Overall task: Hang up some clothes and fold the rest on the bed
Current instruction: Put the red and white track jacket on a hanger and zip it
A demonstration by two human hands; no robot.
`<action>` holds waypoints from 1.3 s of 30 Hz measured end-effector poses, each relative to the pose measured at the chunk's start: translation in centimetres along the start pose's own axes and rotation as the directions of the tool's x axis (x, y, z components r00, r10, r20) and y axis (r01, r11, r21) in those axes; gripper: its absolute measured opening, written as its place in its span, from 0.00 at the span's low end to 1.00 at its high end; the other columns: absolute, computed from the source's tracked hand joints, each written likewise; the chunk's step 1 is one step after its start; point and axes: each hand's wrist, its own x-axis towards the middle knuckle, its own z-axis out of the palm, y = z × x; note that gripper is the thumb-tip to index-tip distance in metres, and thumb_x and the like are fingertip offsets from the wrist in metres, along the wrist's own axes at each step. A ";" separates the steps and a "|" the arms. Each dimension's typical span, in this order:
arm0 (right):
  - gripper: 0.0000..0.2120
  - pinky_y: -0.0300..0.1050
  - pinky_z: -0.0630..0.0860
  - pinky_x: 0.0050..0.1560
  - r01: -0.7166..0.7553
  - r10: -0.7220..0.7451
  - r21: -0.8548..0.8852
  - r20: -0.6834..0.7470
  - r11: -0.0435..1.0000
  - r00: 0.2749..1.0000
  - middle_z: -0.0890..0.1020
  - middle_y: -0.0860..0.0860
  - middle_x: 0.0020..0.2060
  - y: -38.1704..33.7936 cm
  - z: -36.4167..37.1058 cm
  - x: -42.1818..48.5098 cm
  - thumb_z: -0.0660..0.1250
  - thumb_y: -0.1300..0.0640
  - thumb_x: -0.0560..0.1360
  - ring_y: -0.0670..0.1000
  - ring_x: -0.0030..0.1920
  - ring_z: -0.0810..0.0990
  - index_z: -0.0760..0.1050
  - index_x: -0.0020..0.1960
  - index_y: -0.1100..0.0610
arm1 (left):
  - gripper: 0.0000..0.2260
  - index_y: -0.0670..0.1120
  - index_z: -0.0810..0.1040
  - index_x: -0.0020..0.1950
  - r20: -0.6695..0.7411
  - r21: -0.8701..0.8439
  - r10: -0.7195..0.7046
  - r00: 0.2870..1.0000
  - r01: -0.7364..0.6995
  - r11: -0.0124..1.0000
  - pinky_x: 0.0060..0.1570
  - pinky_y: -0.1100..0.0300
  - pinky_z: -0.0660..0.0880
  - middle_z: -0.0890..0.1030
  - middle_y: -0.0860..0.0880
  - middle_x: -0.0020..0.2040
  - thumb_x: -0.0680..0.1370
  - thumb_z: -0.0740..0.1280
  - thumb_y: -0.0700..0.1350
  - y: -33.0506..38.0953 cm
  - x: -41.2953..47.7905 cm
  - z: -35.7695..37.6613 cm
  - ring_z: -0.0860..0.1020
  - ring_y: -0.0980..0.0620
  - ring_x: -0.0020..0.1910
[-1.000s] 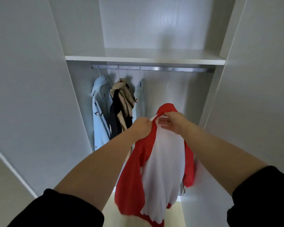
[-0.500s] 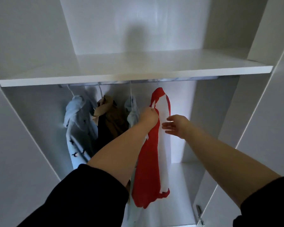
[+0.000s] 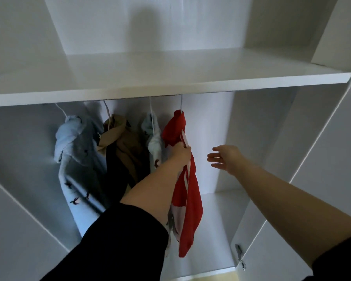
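Observation:
A red and white garment [image 3: 187, 191] hangs on a white hanger whose hook [image 3: 181, 103] goes up behind the shelf edge, rightmost in the wardrobe. My left hand [image 3: 181, 156] grips the garment just below its shoulder, fingers curled round the fabric. My right hand [image 3: 224, 157] hovers to the right of it, fingers spread and holding nothing, a short gap from the cloth. The rail itself is hidden behind the shelf.
Three more garments hang to the left: a light blue printed one [image 3: 77, 159], a brown and black one [image 3: 122, 151], and a pale blue one [image 3: 153, 142]. A white shelf [image 3: 170, 78] juts out overhead. The wardrobe floor [image 3: 219, 230] and a door hinge [image 3: 240, 256] lie lower right.
The red garment went from held in front of me to hanging under the shelf. My right hand let go and drew off to the right; my left hand kept its grip.

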 end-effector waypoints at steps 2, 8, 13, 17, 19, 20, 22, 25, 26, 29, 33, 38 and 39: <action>0.09 0.46 0.77 0.38 0.020 -0.022 -0.060 -0.022 0.998 1.000 0.79 0.57 0.38 0.1 -0.4 -0.2 0.57 0.63 0.79 0.53 0.37 0.79 0.72 0.57 0.64 | 0.14 0.41 0.71 0.66 0.025 0.023 0.054 0.998 -0.055 0.998 0.59 0.55 0.73 0.77 0.43 0.59 0.82 0.59 0.44 0.3 -0.9 -0.2 0.76 0.46 0.57; 0.16 0.46 0.72 0.56 0.339 -0.472 -0.638 -0.043 0.691 0.881 0.77 0.59 0.60 0.4 -3.4 -3.6 0.57 0.63 0.78 0.57 0.55 0.78 0.71 0.64 0.63 | 0.24 0.46 0.57 0.76 -0.029 0.449 0.410 0.912 -0.355 0.820 0.69 0.51 0.63 0.61 0.44 0.75 0.81 0.58 0.48 2.2 -5.9 -0.2 0.61 0.44 0.73; 0.24 0.53 0.62 0.70 0.443 -0.716 -0.865 0.154 0.235 0.681 0.62 0.58 0.74 2.1 -8.8 -9.5 0.59 0.61 0.78 0.60 0.71 0.63 0.61 0.73 0.61 | 0.28 0.51 0.48 0.78 -0.031 0.717 0.553 0.832 -0.367 0.593 0.73 0.46 0.50 0.48 0.46 0.79 0.81 0.55 0.55 3.5 -13.1 2.2 0.49 0.45 0.77; 0.26 0.53 0.56 0.74 0.415 -0.742 -0.900 0.189 0.130 0.644 0.56 0.59 0.76 4.2 -13.8 -15.6 0.59 0.59 0.79 0.60 0.75 0.56 0.56 0.75 0.60 | 0.30 0.51 0.43 0.78 -0.048 0.797 0.623 0.781 -0.346 0.495 0.73 0.43 0.50 0.46 0.44 0.79 0.80 0.53 0.56 4.5 -20.1 4.7 0.46 0.44 0.77; 0.27 0.54 0.55 0.75 0.412 -0.743 -0.904 0.199 0.112 0.640 0.55 0.58 0.76 5.7 -16.1 -18.8 0.59 0.57 0.80 0.59 0.76 0.54 0.55 0.76 0.59 | 0.31 0.50 0.42 0.78 -0.070 0.802 0.624 0.778 -0.328 0.499 0.73 0.42 0.50 0.45 0.44 0.79 0.80 0.53 0.57 5.0 -23.8 6.1 0.45 0.43 0.77; 0.27 0.53 0.54 0.75 0.401 -0.736 -0.911 0.209 0.093 0.644 0.54 0.57 0.77 6.4 -17.3 -20.4 0.58 0.56 0.80 0.58 0.76 0.54 0.54 0.76 0.58 | 0.31 0.50 0.42 0.78 -0.070 0.804 0.622 0.780 -0.325 0.498 0.73 0.42 0.50 0.45 0.44 0.79 0.80 0.52 0.57 5.4 -25.6 6.8 0.45 0.43 0.77; 0.27 0.52 0.51 0.76 0.381 -0.723 -0.923 0.229 0.051 0.652 0.54 0.56 0.77 7.6 -19.6 -23.3 0.58 0.54 0.81 0.57 0.77 0.52 0.54 0.77 0.57 | 0.31 0.51 0.41 0.78 -0.055 0.805 0.621 0.782 -0.333 0.491 0.73 0.42 0.47 0.44 0.44 0.79 0.80 0.52 0.58 6.3 -29.4 8.1 0.44 0.43 0.77; 0.27 0.51 0.49 0.76 0.371 -0.735 -0.927 0.218 0.050 0.643 0.54 0.56 0.77 8.8 -23.2 -27.3 0.58 0.54 0.81 0.56 0.77 0.51 0.54 0.77 0.57 | 0.31 0.51 0.42 0.78 -0.022 0.810 0.643 0.766 -0.363 0.460 0.72 0.44 0.44 0.44 0.43 0.79 0.81 0.52 0.58 8.0 -34.7 9.5 0.44 0.42 0.77; 0.27 0.52 0.50 0.76 0.366 -0.739 -0.929 0.209 0.055 0.641 0.54 0.56 0.77 9.2 -24.4 -28.6 0.58 0.55 0.80 0.57 0.77 0.51 0.54 0.76 0.57 | 0.31 0.51 0.41 0.78 -0.012 0.815 0.649 0.761 -0.368 0.447 0.72 0.44 0.44 0.44 0.43 0.79 0.81 0.52 0.58 8.6 -36.4 10.0 0.44 0.42 0.77; 0.26 0.54 0.53 0.76 0.353 -0.750 -0.932 0.178 0.079 0.637 0.55 0.55 0.77 10.8 -28.1 -32.8 0.59 0.55 0.80 0.57 0.76 0.52 0.55 0.76 0.56 | 0.31 0.51 0.42 0.78 0.015 0.804 0.662 0.750 -0.403 0.438 0.73 0.44 0.45 0.43 0.44 0.79 0.81 0.52 0.59 10.1 -41.5 11.4 0.44 0.43 0.77; 0.26 0.55 0.56 0.75 0.344 -0.789 -0.934 0.141 0.094 0.598 0.60 0.58 0.75 13.6 -33.8 -39.0 0.61 0.59 0.78 0.59 0.75 0.57 0.59 0.74 0.60 | 0.30 0.50 0.45 0.79 0.075 0.795 0.701 0.709 -0.467 0.388 0.73 0.43 0.46 0.44 0.44 0.79 0.81 0.53 0.57 11.5 -49.2 13.8 0.44 0.43 0.77; 0.26 0.53 0.54 0.74 0.219 -0.808 -0.968 0.032 0.122 0.589 0.61 0.60 0.74 18.8 -41.2 -48.0 0.61 0.59 0.77 0.59 0.74 0.58 0.60 0.74 0.62 | 0.30 0.50 0.44 0.78 0.122 0.756 0.745 0.656 -0.548 0.358 0.73 0.42 0.47 0.44 0.44 0.79 0.81 0.54 0.56 12.1 -60.0 17.9 0.44 0.43 0.77; 0.26 0.52 0.54 0.74 0.190 -0.804 -0.972 0.003 0.136 0.595 0.61 0.59 0.74 20.1 -42.6 -49.9 0.61 0.59 0.78 0.59 0.74 0.58 0.60 0.74 0.61 | 0.31 0.50 0.44 0.79 0.131 0.744 0.753 0.644 -0.566 0.355 0.73 0.41 0.47 0.44 0.44 0.79 0.81 0.54 0.55 12.1 -62.2 19.0 0.44 0.44 0.77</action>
